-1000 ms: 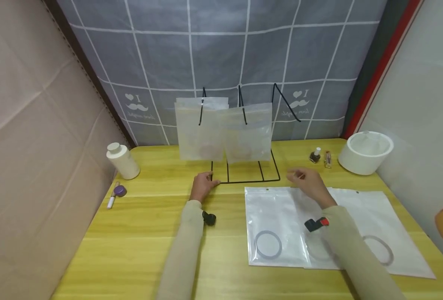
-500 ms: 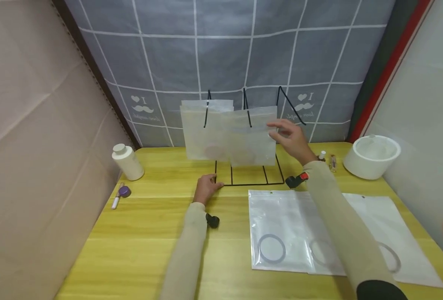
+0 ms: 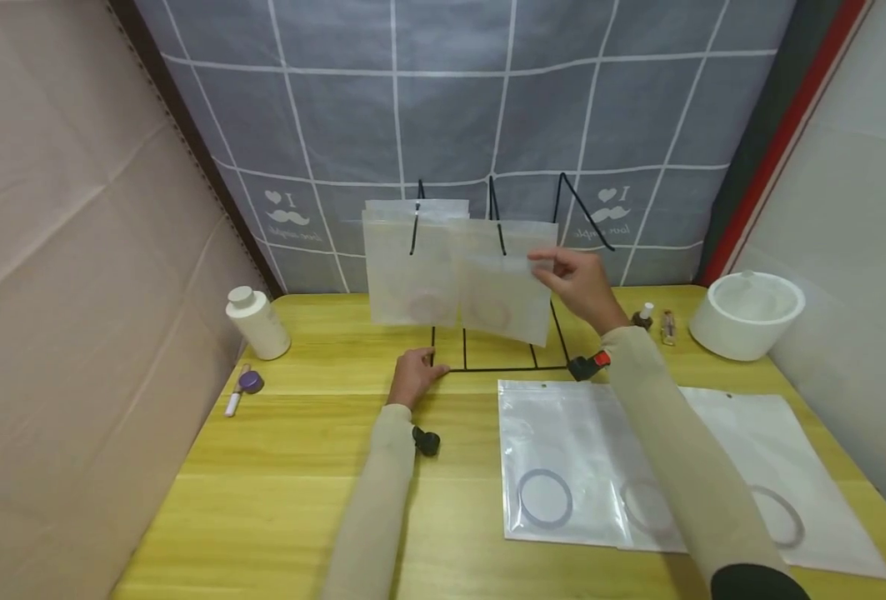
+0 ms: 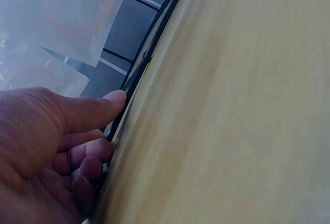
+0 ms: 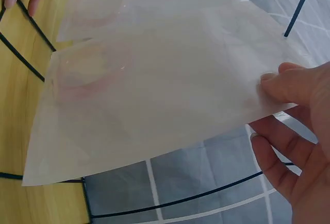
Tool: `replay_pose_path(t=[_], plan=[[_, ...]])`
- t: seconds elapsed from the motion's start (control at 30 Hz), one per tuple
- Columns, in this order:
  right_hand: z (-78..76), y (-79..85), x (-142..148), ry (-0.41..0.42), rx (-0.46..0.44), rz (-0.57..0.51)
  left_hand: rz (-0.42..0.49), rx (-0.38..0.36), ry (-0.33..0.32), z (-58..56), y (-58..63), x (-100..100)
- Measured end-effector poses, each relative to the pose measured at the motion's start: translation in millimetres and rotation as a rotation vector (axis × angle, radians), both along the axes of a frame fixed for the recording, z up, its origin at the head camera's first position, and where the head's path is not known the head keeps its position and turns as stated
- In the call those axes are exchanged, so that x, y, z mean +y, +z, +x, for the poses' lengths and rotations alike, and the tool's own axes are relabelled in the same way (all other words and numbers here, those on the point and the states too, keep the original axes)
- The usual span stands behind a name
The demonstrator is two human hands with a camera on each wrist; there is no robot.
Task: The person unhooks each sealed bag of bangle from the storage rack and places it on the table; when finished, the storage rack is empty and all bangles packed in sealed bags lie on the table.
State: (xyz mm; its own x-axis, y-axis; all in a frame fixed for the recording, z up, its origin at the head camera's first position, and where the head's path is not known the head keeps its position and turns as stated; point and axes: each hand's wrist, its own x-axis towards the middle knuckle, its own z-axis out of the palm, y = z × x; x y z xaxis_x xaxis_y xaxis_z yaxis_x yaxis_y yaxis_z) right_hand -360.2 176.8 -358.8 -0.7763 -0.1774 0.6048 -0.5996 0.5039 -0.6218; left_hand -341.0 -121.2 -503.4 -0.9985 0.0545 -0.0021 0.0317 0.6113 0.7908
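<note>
A black wire rack (image 3: 513, 369) stands on the table with white translucent zip bags hanging from two of its hooks. My left hand (image 3: 411, 379) holds the front left corner of its base, thumb on the bar (image 4: 135, 74) and fingers curled beside it. With thumb and fingers, my right hand (image 3: 581, 287) pinches the right edge of the bag (image 3: 506, 292) on the middle hook. That bag slants, its lower right corner swung outward; a faint pinkish ring shows in it in the right wrist view. More bags (image 3: 405, 267) hang from the left hook. The right hook (image 3: 588, 212) is bare.
Several white zip bags (image 3: 543, 442) with ring shapes lie flat at the front right, partly under my right sleeve. A white round container (image 3: 743, 325), a small dark bottle (image 3: 643, 317) and a nail clipper (image 3: 668, 327) stand behind. At left are a white bottle (image 3: 258, 325) and a purple cap (image 3: 251, 382).
My right hand has risen from above the flat bags to the middle hanging bag and taken hold of its edge. The bag has tilted. My left hand stays at the rack's corner.
</note>
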Motion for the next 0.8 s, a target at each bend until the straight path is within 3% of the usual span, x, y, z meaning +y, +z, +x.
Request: replay_pose_path(t=[0.27, 0.47, 0.7, 0.8], plan=[[23.4, -0.4, 7, 0.012, 0.178, 0.132, 0.024, -0.013, 0.003, -0.7, 1.0, 0], [48.4, -0.4, 9, 0.027, 0.236, 0.164, 0.016, -0.024, 0.009, -2.1, 1.8, -1], [81.4, 16.7, 7, 0.039, 0.366, 0.237, 0.000, 0.000, -0.003, -3.1, 1.3, -1], [99.3, 24.1, 9, 0.100, 0.387, 0.224, -0.010, 0.004, -0.009, -4.2, 1.3, 0]])
